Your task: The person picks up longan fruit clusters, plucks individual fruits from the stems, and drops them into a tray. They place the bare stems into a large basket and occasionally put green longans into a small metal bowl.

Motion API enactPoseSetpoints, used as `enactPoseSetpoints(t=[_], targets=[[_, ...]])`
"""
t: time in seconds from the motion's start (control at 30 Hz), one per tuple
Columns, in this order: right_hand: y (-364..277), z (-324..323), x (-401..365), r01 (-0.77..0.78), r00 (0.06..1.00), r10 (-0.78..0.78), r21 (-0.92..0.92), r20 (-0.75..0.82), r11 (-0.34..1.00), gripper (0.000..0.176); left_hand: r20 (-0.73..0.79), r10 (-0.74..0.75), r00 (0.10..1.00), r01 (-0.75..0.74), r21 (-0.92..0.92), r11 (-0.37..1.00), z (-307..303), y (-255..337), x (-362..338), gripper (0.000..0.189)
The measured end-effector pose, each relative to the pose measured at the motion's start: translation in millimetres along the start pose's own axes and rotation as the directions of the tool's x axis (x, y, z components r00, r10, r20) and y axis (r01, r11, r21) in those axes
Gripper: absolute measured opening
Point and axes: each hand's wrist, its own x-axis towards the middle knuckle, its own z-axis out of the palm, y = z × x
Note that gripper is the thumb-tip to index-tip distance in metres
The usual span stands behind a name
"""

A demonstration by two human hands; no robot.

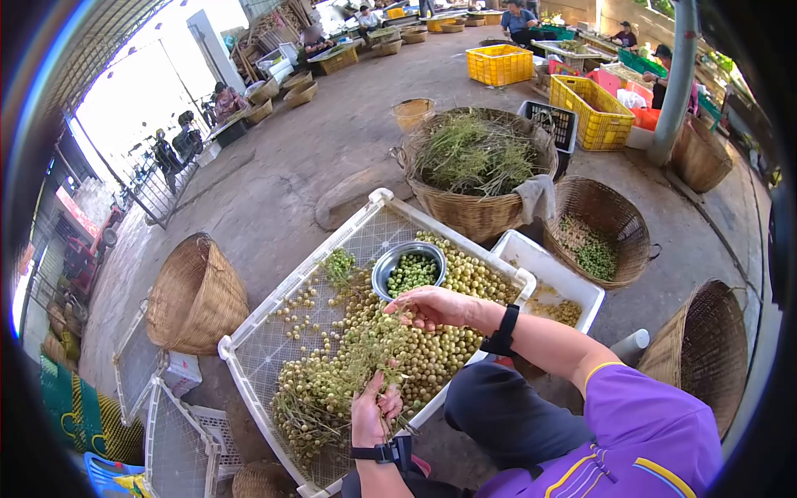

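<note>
A white mesh tray [266, 332] bears many round yellow-green fruits [427, 357] and a heap of stemmed sprigs [311, 411]. My left hand [376, 408] is closed round the base of a fruit sprig [365, 344] over the tray. Above it, at the sprig's upper end, my right hand [423, 307] has its fingers curled; what they hold, if anything, is too small to tell. Just beyond the right hand, a metal bowl [383, 267] with small green fruits sits on the tray. A small green cluster [339, 266] lies left of the bowl.
A large basket of green stems [473, 158] stands beyond the tray. Right of it is a basket with loose fruits [602, 220]; a white bin [573, 286] adjoins the tray. Another basket [195, 295] is at left, yellow crates [589, 108] behind. Several people sit farther back.
</note>
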Motion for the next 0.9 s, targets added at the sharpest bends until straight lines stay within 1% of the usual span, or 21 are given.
enactPoseSetpoints(t=[0.03, 0.07, 0.1, 0.17, 0.2, 0.27, 0.33, 0.37, 0.43, 0.5, 0.53, 0.57, 0.6, 0.63, 0.67, 0.7, 0.77, 0.8, 0.83, 0.87, 0.9], targets=[[-1.2, 1.3, 1.1, -0.036, 0.999, 0.036, 0.010, -0.016, 0.999, 0.037, -0.004, 0.002, 1.000, -0.002, 0.001, 1.000, -0.5, -0.7, 0.0, 0.032], [-1.7, 3.7, 1.0, -0.035, 0.999, 0.035, 0.000, -0.006, 0.999, 0.043, 0.018, 0.000, 1.000, 0.000, 0.023, 1.000, -1.3, -1.4, 0.5, 0.033], [-2.9, 4.9, 1.5, -0.035, 0.999, 0.035, 0.001, -0.003, 0.999, 0.043, 0.040, -0.003, 0.999, 0.001, 0.043, 0.999, -2.0, -2.4, 0.9, 0.034], [-7.4, 6.9, 1.1, 0.036, 0.994, -0.021, -0.135, 0.106, 0.990, 0.044, 0.027, -0.013, 1.000, 0.012, 0.050, 0.999, -0.7, -3.2, 0.6, 0.035], [-10.7, 7.9, -0.4, 0.014, 0.985, 0.008, -0.127, 0.172, 0.992, 0.043, 0.031, -0.025, 0.999, 0.023, 0.061, 0.998, 0.9, -2.6, 0.1, 0.035], [-12.5, 6.4, 2.6, -0.011, 0.979, 0.053, -0.210, 0.195, 0.978, 0.041, 0.003, -0.044, 0.999, 0.044, 0.079, 0.996, 2.8, -2.4, 0.1, 0.035], [-15.9, 4.9, 3.6, -0.057, 0.971, 0.109, -0.236, 0.214, 0.970, 0.036, 0.011, -0.043, 0.999, 0.042, 0.074, 0.996, 2.8, -1.6, 0.2, 0.035], [-16.6, 4.8, 2.8, -0.056, 0.975, 0.105, -0.241, 0.196, 0.969, 0.033, 0.025, -0.043, 0.999, 0.041, 0.070, 0.997, 2.3, -1.3, 0.1, 0.035], [-20.5, 4.2, -0.1, -0.055, 0.982, 0.109, -0.319, 0.154, 0.946, 0.033, 0.025, -0.047, 0.999, 0.046, 0.072, 0.996, 1.3, -0.9, 1.0, 0.035], [-17.5, -3.7, 1.5, -0.055, 0.980, 0.114, -0.324, 0.165, 0.944, 0.032, 0.003, -0.046, 0.999, 0.046, 0.043, 0.998, 0.5, -1.7, 1.5, 0.035], [-18.2, -4.8, 0.1, -0.056, 0.982, 0.109, -0.314, 0.153, 0.948, 0.031, 0.038, -0.025, 0.999, 0.027, -0.037, 0.999, -1.4, -2.8, 2.4, 0.032], [-18.8, -5.2, -1.0, -0.056, 0.985, 0.103, -0.305, 0.142, 0.951, 0.031, 0.036, -0.024, 0.999, 0.026, -0.039, 0.999, -1.7, -2.9, 2.4, 0.032], [-18.1, -5.9, -1.4, -0.057, 0.984, 0.105, -0.305, 0.144, 0.950, 0.031, 0.040, -0.031, 0.999, 0.035, -0.088, 0.996, -1.3, -2.4, 2.8, 0.031], [-17.5, -6.8, -1.4, -0.061, 0.989, 0.092, -0.250, 0.113, 0.966, 0.030, 0.046, -0.038, 0.998, 0.044, -0.136, 0.990, -1.3, -2.3, 3.2, 0.031], [-17.3, -7.0, -1.1, -0.063, 0.994, 0.080, -0.193, 0.080, 0.979, 0.030, 0.043, -0.046, 0.998, 0.052, -0.144, 0.988, -4.4, -4.1, 5.8, 0.033], [-16.7, -6.1, -0.8, -0.064, 0.993, 0.081, -0.194, 0.082, 0.979, 0.030, 0.042, -0.044, 0.998, 0.050, -0.145, 0.988, -7.6, -5.5, 8.9, 0.033], [-14.4, -3.2, 0.1, -0.085, 0.996, 0.082, -0.146, -0.023, 0.986, 0.029, 0.068, -0.122, 0.990, 0.135, -0.260, 0.956, -11.6, -6.5, 11.8, 0.037], [-12.5, -4.2, 2.9, -0.110, 0.994, 0.108, -0.078, -0.034, 0.991, 0.028, 0.064, -0.120, 0.991, 0.133, -0.262, 0.956, -11.6, -5.9, 11.1, 0.037], [-11.7, -3.1, 3.5, -0.112, 0.993, 0.110, -0.078, -0.032, 0.991, 0.028, 0.110, -0.094, 0.989, 0.119, -0.254, 0.960, -8.3, -3.0, 9.8, 0.034], [-11.5, -1.6, 3.3, -0.126, 0.991, 0.124, -0.029, -0.047, 0.992, 0.026, 0.156, -0.068, 0.985, 0.105, -0.246, 0.963, -6.7, -1.4, 9.0, 0.032], [-11.4, 0.0, 3.1, -0.139, 0.988, 0.140, 0.020, -0.060, 0.990, 0.024, 0.155, -0.067, 0.986, 0.104, -0.248, 0.963, -8.1, -1.6, 8.6, 0.032]])
